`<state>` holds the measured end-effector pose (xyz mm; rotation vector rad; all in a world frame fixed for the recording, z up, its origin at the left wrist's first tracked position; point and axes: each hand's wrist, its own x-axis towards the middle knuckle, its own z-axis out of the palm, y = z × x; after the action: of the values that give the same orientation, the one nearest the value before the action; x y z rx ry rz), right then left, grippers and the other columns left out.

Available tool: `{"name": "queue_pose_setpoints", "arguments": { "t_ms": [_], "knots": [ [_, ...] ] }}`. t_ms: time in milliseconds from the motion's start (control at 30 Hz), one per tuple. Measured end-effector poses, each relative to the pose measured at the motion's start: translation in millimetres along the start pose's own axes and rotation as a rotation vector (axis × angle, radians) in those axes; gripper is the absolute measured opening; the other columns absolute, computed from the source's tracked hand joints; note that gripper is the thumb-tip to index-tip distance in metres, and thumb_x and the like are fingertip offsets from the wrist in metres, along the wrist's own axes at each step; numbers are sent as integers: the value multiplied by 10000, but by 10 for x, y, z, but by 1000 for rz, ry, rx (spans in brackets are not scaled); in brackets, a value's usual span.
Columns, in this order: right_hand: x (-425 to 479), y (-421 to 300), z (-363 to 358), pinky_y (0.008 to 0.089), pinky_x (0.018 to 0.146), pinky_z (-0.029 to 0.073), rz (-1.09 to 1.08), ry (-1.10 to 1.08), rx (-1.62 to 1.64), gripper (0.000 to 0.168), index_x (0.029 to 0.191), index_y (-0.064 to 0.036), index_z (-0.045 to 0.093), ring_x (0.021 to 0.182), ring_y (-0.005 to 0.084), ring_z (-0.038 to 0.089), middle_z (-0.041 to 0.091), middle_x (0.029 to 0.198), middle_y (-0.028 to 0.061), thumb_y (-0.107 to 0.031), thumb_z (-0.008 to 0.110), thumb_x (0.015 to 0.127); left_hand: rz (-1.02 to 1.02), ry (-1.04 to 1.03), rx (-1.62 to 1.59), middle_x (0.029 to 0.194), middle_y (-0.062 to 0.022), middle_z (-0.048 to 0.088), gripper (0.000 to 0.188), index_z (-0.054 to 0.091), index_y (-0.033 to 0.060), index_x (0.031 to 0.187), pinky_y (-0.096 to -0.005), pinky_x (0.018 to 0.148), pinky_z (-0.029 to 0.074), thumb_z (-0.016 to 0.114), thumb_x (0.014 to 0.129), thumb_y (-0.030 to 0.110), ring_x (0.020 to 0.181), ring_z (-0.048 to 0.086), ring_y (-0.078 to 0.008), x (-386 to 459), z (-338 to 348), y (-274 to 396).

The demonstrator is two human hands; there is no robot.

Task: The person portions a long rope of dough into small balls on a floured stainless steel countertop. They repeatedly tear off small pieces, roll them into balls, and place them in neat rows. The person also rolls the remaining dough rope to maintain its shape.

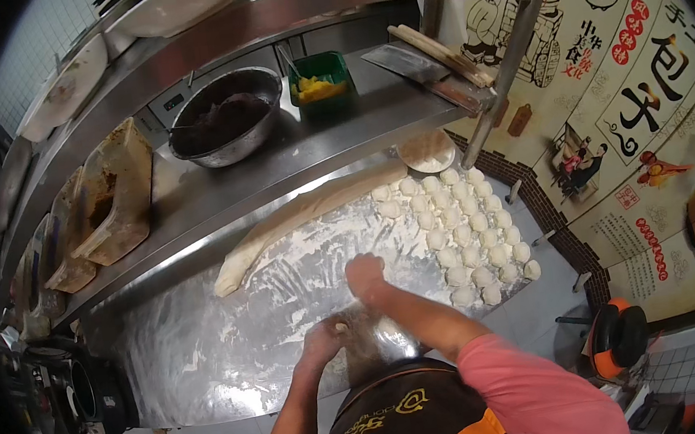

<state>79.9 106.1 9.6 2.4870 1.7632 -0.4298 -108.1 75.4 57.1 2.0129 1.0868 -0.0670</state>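
Observation:
My right hand (366,275) reaches over the floured steel table (209,352), its fingers curled; whether it holds anything is hidden. Lower and to the left, near the table's front edge, my left hand (325,340) is curled, with a small pale bit that looks like dough at its fingertips. Beyond both hands lies a long, thick roll of dough (314,204), curving from left to upper right. Rows of small floured dough pieces (449,216) cover the table's right end, to the right of my right hand. A round bowl with flour (426,150) stands behind them.
Above the table's back, a steel shelf (313,131) holds a metal bowl of dark filling (226,118), a green container with yellow food (321,86), a cleaver (404,63) and wooden rolling pins (441,54). Plastic tubs (120,196) stand left. A black pot (102,395) is at the table's left end.

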Motion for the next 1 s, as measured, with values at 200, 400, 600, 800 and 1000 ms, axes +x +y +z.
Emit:
{"name": "queue_pose_setpoints", "arguments": {
  "t_ms": [200, 400, 600, 800, 1000],
  "knots": [
    [225, 738, -163, 473, 664, 476, 23, 106, 43, 203, 998, -107, 626, 976, 276, 572, 622, 992, 82, -151, 507, 840, 79, 231, 232, 916, -151, 637, 269, 618, 99, 939, -432, 743, 480, 676, 686, 173, 869, 604, -348, 173, 168, -149],
    [332, 1147, -199, 476, 709, 474, 10, 180, 20, 242, 1049, -85, 594, 997, 293, 555, 588, 1069, 117, -132, 506, 829, 210, 333, 269, 890, -160, 602, 303, 590, 74, 986, -447, 760, 457, 655, 693, 113, 882, 573, -353, 205, 319, -178],
    [146, 933, -284, 485, 777, 466, -125, 304, -12, 338, 1145, -77, 563, 1038, 336, 533, 562, 1142, 150, -123, 506, 815, 179, 481, 313, 952, -147, 604, 338, 591, 63, 995, -443, 789, 450, 698, 697, 181, 912, 561, -351, -48, 244, -146],
    [-436, -186, 190, 453, 785, 452, -767, 250, 565, 364, 1023, -41, 577, 901, 321, 564, 593, 969, 148, -100, 668, 676, 58, 330, 420, 949, -138, 610, 379, 613, 63, 986, -442, 781, 453, 734, 669, 231, 919, 571, -336, -258, 84, -277],
    [-895, -546, 196, 472, 796, 443, -656, 2, 371, 415, 1093, -63, 546, 897, 353, 561, 597, 951, 163, -90, 651, 692, 112, 387, 297, 950, -136, 615, 382, 620, 80, 1022, -440, 781, 459, 727, 680, 213, 928, 575, -325, -277, 116, -438]
  ]
}}
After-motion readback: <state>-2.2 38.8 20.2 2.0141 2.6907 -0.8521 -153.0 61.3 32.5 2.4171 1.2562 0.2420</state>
